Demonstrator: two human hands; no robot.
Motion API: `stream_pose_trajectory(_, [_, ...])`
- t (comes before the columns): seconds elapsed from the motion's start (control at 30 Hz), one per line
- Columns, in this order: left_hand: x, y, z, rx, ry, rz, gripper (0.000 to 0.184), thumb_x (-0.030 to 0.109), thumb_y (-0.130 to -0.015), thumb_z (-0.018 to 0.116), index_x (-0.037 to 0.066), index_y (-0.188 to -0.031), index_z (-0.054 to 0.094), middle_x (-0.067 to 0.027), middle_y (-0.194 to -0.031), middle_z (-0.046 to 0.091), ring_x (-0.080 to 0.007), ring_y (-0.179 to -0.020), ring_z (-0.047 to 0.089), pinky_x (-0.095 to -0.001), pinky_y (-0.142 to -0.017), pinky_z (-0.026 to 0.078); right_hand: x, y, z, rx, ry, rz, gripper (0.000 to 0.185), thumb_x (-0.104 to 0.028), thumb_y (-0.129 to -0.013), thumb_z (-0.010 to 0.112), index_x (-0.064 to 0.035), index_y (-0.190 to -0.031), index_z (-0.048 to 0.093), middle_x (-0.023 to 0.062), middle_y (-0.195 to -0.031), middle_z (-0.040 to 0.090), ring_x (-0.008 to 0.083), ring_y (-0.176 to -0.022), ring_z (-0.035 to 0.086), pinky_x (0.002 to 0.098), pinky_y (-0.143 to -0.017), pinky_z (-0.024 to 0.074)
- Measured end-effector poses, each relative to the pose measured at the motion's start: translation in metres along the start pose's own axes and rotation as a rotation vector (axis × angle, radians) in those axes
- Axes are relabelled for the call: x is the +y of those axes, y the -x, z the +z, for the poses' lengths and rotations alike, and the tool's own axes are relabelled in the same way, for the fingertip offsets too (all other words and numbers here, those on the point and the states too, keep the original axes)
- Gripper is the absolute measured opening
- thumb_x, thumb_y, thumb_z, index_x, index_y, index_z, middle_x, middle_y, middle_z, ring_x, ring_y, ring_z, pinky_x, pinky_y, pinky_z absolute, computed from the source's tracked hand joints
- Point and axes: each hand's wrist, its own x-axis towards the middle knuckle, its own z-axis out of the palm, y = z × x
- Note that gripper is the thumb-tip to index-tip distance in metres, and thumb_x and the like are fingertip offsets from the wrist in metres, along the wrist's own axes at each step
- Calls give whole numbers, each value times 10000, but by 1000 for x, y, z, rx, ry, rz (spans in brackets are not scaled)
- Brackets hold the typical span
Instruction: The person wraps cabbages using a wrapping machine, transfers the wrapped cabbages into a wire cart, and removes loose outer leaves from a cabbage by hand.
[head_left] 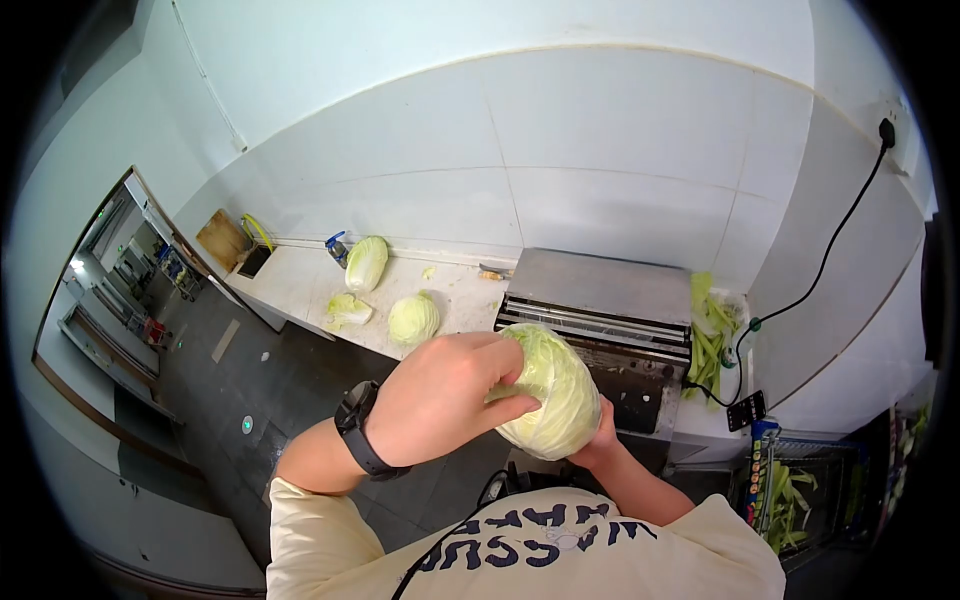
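Observation:
A pale green cabbage [556, 400] is held up in front of my chest, its surface creased and shiny as if clear film lies over it. My right hand [598, 437] grips it from the lower right, with most of the fingers hidden behind it. My left hand [450, 395], wearing a black watch [360, 420] on the wrist, is closed with thumb and fingers pinching at the cabbage's left side. Whether film or leaf is between those fingertips is too small to tell. Just beyond the cabbage stands a metal wrapping machine [600, 290].
On the white counter [455, 285] are a long napa cabbage [367, 263], a rounder cabbage [413, 318], loose leaves [349, 309], a blue-topped bottle [337, 248] and a knife [493, 274]. Leaf trimmings [708, 335] lie right of the machine. A black cable [830, 255] hangs near a cart [835, 470].

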Motion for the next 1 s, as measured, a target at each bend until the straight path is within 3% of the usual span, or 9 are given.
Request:
stream_pose_trajectory(0.37, [7, 4, 0, -70, -3, 98, 184, 149, -838, 748, 44, -809, 599, -87, -736, 559, -287, -697, 597, -392, -600, 470, 15, 7, -20, -17, -59, 49, 706, -529, -989, 226, -99, -1541, 319, 145, -1535, 417, 324, -1386, 452, 493, -1148, 378])
stream_pose_trajectory(0.57, [-2, -9, 2, -32, 121, 147, 183, 121, -840, 745, 37, -809, 585, -77, -725, 532, -274, -664, 564, -372, -582, 441, 18, 8, -15, -59, 29, 49, 734, -557, -981, 262, -116, -1567, 247, 135, -1561, 377, 326, -1398, 435, 509, -1150, 374])
stream_pose_trajectory(0.67, [-6, -15, 9, 58, 215, 152, 165, 104, -835, 747, 41, -825, 595, -64, -703, 508, -248, -630, 544, -357, -563, 419, 20, 9, -2, -46, -4, 26, 740, -571, -983, 251, -103, -1555, 294, 129, -1559, 389, 307, -1406, 429, 490, -1158, 363])
stream_pose_trajectory(0.8, [-32, -19, 10, 446, 239, 250, 238, 123, -812, 747, 27, -997, 634, -136, -991, 643, -316, -933, 620, -378, -806, 501, 17, 9, 24, -91, -66, -10, 794, -659, -976, 264, -139, -1575, 228, 119, -1574, 353, 318, -1413, 413, 507, -1152, 372])
stream_pose_trajectory(0.83, [-49, -15, 11, 346, 293, 307, 446, 186, -776, 795, 24, -1156, 626, -148, -1169, 640, -322, -1079, 612, -386, -941, 481, 17, 9, 24, -98, -70, -5, 800, -673, -974, 250, -147, -1577, 226, 113, -1578, 346, 315, -1417, 408, 506, -1151, 372])
stream_pose_trajectory(0.9, [-62, -17, 35, 228, 512, 233, 546, 293, -792, 801, 26, -1230, 615, -150, -1281, 598, -296, -1201, 567, -413, -1025, 439, 15, 4, 19, -116, -51, -4, 771, -637, -981, 240, -142, -1572, 243, 110, -1573, 357, 307, -1414, 414, 500, -1150, 375])
stream_pose_trajectory(1.0, [-73, -20, 52, -53, 729, 151, 524, 236, -802, 807, 24, -1250, 636, -147, -1326, 609, -294, -1287, 543, -430, -1085, 415, 17, 6, 4, -98, -35, 41, 704, -539, -1000, 248, -114, -1559, 282, 115, -1555, 393, 291, -1398, 441, 488, -1145, 383])
